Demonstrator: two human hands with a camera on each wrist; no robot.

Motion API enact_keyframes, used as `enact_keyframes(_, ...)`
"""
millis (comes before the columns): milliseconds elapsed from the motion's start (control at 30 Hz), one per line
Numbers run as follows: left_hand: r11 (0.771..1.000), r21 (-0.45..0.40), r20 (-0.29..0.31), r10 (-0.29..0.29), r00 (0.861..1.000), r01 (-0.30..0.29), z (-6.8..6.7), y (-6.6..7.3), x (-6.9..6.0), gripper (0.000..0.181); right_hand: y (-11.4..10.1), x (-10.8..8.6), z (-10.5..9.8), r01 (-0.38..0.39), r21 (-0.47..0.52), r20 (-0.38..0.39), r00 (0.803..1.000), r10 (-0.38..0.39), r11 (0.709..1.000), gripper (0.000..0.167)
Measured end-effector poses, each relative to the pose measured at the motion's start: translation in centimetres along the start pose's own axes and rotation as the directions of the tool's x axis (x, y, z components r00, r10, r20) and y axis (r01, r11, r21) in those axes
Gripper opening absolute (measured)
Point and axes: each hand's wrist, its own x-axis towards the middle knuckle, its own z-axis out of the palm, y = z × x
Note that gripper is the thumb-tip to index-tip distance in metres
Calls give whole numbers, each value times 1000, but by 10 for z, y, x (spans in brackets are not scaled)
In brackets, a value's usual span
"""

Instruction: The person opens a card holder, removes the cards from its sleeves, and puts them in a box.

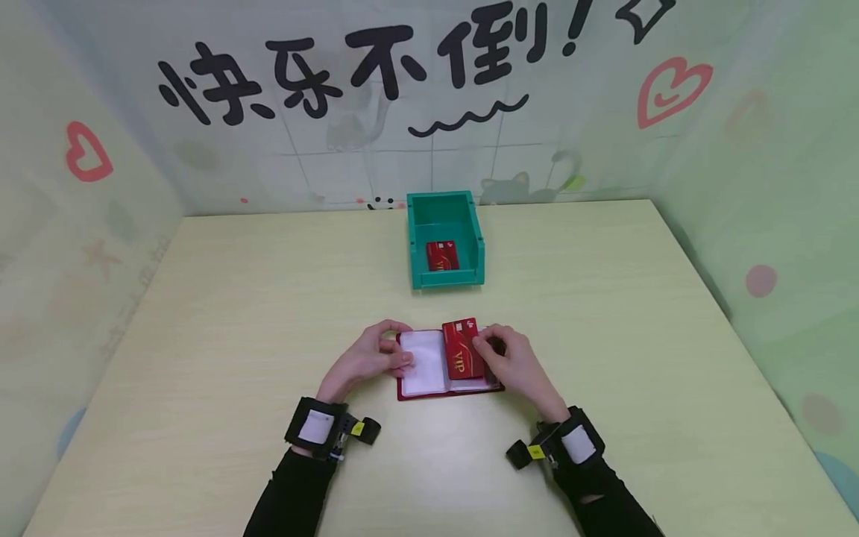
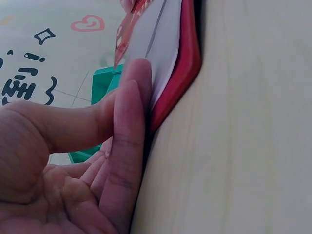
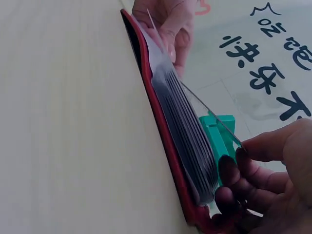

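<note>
An open card holder with a red cover and whitish sleeves lies on the table. Over its right half is a red VIP card, tilted, its right edge pinched between thumb and fingers of the right hand. In the right wrist view that card is seen edge-on, raised from the stacked sleeves, in the right hand's grip. The left hand grips the holder's left edge, thumb on the sleeve; the left wrist view shows its fingers at the page corner.
Beyond the holder stands a teal bin with a red card inside. The pale wooden table meets a printed backdrop behind and at both sides.
</note>
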Motion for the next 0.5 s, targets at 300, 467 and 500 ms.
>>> enact_keyframes(300, 1000, 2, -6, 4, 1000, -4, -2, -1, 2, 47, -31, 49, -33, 95, -11, -127, 987, -96, 995, 20)
enact_keyframes(467, 1000, -5, 4, 6, 1000, -6, -1, -1, 2, 46, -55, 90, -35, 115, -142, -193, 971, -142, 983, 26)
enact_keyframes(500, 1000, -5, 4, 9, 1000, -9, -1, -1, 2, 46, -60, 98, -34, 104, -169, -195, 971, -137, 980, 29)
